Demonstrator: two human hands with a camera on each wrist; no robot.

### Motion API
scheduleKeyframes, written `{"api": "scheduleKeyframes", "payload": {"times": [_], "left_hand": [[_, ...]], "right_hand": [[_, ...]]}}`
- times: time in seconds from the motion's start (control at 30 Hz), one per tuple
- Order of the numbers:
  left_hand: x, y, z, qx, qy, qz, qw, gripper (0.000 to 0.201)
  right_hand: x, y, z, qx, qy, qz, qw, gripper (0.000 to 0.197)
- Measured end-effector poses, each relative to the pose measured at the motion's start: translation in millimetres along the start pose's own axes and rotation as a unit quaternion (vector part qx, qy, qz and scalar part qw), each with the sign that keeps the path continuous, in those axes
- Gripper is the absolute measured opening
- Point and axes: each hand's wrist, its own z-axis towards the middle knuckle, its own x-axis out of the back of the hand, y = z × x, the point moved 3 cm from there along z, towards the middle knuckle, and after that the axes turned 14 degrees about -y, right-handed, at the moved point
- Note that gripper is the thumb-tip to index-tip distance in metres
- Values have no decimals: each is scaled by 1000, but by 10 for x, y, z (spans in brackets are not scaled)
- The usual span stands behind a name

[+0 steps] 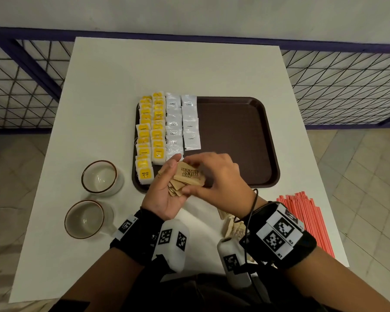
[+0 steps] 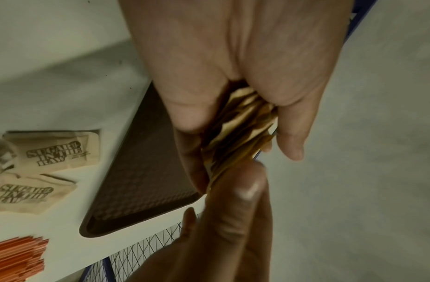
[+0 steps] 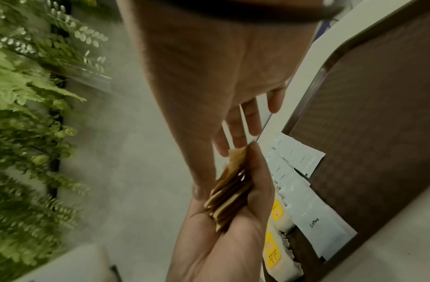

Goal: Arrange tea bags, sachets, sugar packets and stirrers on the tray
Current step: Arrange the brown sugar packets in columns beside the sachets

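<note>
Brown paper sugar packets [image 1: 188,179], fanned in the cupped left hand [image 1: 164,190] over the tray [image 1: 239,140]'s near edge; the right hand [image 1: 218,176] pinches the top packet, with bare tray floor lying to its right beside the coffee sachets [image 1: 182,122]

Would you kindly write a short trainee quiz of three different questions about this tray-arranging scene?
1. True or false: the red stirrers lie on the dark brown plastic tray.
2. Which hand cradles the stack of brown paper sugar packets? A) left hand B) right hand
3. Fill in: the yellow tea bags lie beside white sachets labelled ____.

Key: 1 false, they lie on the white table; 2 A; 3 Coffee.
</note>
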Motion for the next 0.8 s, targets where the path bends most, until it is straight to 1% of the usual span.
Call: {"api": "scheduleKeyframes", "payload": {"times": [0.03,0.07,0.13,0.2,0.23,0.3,0.37,0.43,0.5,0.6,0.7,0.8], "left_hand": [[-8,8,4,-1,3,8,1000,50],[-12,9,12,4,8,16,1000,61],[-34,1,13,16,24,32,999,82],[-26,-4,15,26,34,51,998,90],[-12,-2,10,31,40,66,997,88],[-3,11,-8,43,46,91,994,72],[-11,30,-5,62,42,102,992,57],[-37,30,3,81,39,111,990,53],[-61,14,0,97,33,119,988,57],[-69,-30,-15,118,24,116,986,65],[-80,-70,-43,132,14,122,984,72],[-126,-99,-46,144,-7,130,981,87]], "right_hand": [[-20,-13,-1,-6,-24,-19,1000,59],[-37,-10,7,-12,-32,-27,999,61],[-72,26,28,-7,-32,-20,999,56],[-87,68,45,9,-37,5,999,52],[-96,109,64,12,-42,21,999,51],[-111,161,82,9,-54,50,997,49],[-133,197,81,9,-63,84,994,51],[-125,192,49,10,-60,104,993,54],[-105,158,13,20,-62,92,994,58],[-49,72,1,59,-67,2,996,60],[-60,63,69,87,-101,-64,989,62],[-104,74,109,90,-141,-70,983,76]]}}
